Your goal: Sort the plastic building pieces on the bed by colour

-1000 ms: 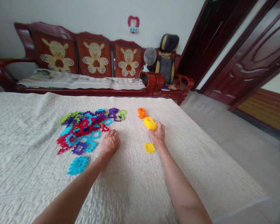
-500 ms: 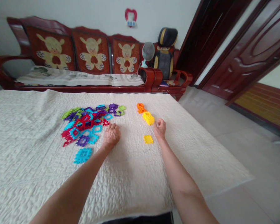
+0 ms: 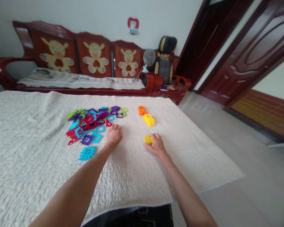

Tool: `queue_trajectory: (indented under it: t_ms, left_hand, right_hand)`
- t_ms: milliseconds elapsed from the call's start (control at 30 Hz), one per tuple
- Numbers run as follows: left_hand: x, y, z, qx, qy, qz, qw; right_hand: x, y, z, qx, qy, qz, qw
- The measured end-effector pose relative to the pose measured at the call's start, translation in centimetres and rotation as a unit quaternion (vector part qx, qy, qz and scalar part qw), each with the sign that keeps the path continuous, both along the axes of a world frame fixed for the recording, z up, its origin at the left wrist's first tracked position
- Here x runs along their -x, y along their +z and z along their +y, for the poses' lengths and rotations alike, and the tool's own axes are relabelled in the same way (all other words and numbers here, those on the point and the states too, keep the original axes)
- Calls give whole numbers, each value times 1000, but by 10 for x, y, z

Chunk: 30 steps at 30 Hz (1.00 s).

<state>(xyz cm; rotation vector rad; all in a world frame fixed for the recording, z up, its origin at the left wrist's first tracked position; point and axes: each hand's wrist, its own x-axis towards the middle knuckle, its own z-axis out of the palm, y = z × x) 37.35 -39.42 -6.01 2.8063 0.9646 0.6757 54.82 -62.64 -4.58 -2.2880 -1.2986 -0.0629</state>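
Lower centre, on the cream quilted cloth (image 3: 38,176), the right hand (image 3: 156,145) curls its fingers onto one flat yellow plastic grid tile (image 3: 148,139). The left hand (image 3: 113,135) rests fisted beside one heap of mixed-colour tiles (image 3: 92,122). Beyond stand one yellow tile stack (image 3: 149,120) and one orange tile stack (image 3: 141,110). Farthest is a red wooden bench (image 3: 153,82) with three bear cushions (image 3: 95,60).

On my feed: left hand (image 3: 113,135) bare, right hand (image 3: 156,145) bare. Both forearms bare up to frame edge. Knuckles ridged, wrists slim, forearms broader toward elbow. Fingernails too small for me to judge.
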Motion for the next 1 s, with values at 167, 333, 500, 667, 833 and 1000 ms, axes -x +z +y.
queue_trajectory:
  t_ms: [167,333,500,667,833,1000]
  left_hand:
    - [0,-1,0,-9,-1,-2,1000]
    - [-1,-9,3,-24,-3,-9,1000]
    - [-1,-14,6,-38,-13,-27,999]
    - [0,-13,6,-28,-20,-24,999]
    - [-1,-11,4,-26,-9,-23,999]
    - [-1,-12,5,-42,-10,-15,999]
  right_hand:
    - [16,-3,3,34,-40,-48,998]
    - [-6,-3,11,-38,-47,-1,998]
    - [-42,4,21,-27,-97,-10,995]
    - [-71,21,39,81,-93,5,992]
    - [-86,33,62,113,-71,16,991]
    - [-76,17,65,31,-144,25,989]
